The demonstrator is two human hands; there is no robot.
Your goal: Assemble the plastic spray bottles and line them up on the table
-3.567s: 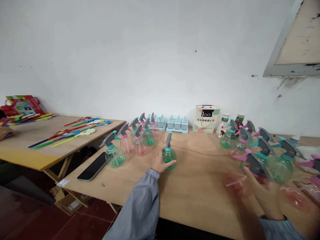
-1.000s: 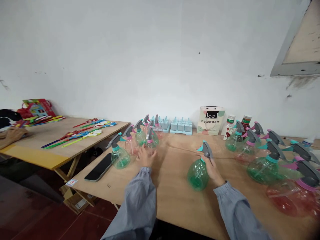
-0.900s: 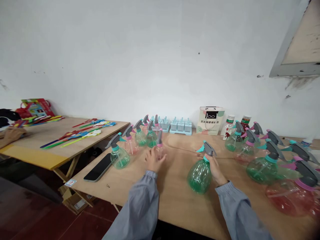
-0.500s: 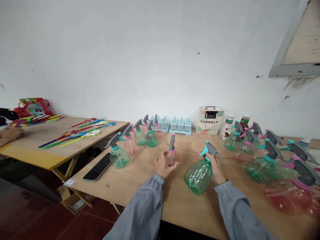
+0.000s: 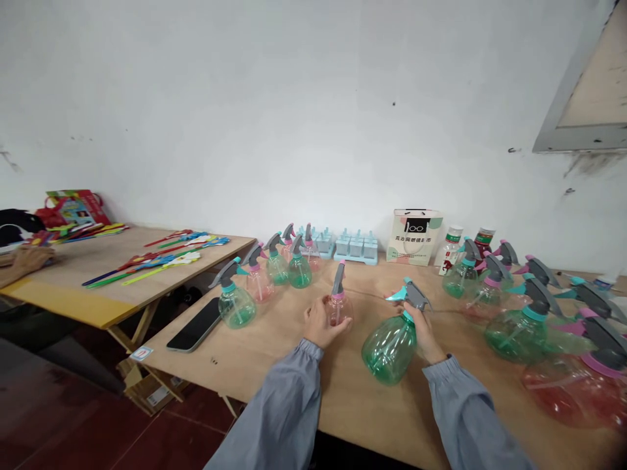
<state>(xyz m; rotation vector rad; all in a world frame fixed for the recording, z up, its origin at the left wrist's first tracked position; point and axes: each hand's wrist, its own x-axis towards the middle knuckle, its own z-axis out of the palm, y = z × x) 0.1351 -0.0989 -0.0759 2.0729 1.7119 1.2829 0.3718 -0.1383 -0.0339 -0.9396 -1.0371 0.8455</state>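
My left hand [image 5: 322,323] is wrapped round the lower body of a pink spray bottle [image 5: 339,307] that stands upright on the wooden table [image 5: 274,365]. Gripped at its neck by my right hand [image 5: 422,331], a green spray bottle [image 5: 390,349] tilts, its turquoise trigger pointing left. Left of my hands stands a group of green and pink spray bottles, the nearest a green one [image 5: 236,307]. More such bottles crowd the right side, among them a large green one [image 5: 516,333] and a large pink one [image 5: 571,388].
A black phone [image 5: 194,324] lies near the left edge. Along the wall are light blue moulds [image 5: 356,247], a paper bag [image 5: 414,238] and two labelled bottles [image 5: 449,251]. On another table [image 5: 105,307], a person's hand [image 5: 32,259] is beside colourful flat strips [image 5: 161,261].
The view has shifted slightly, so most things appear a little farther right. The green bottle's head in my right hand has turned slightly, its trigger now reaching farther left. Both hands keep their hold.
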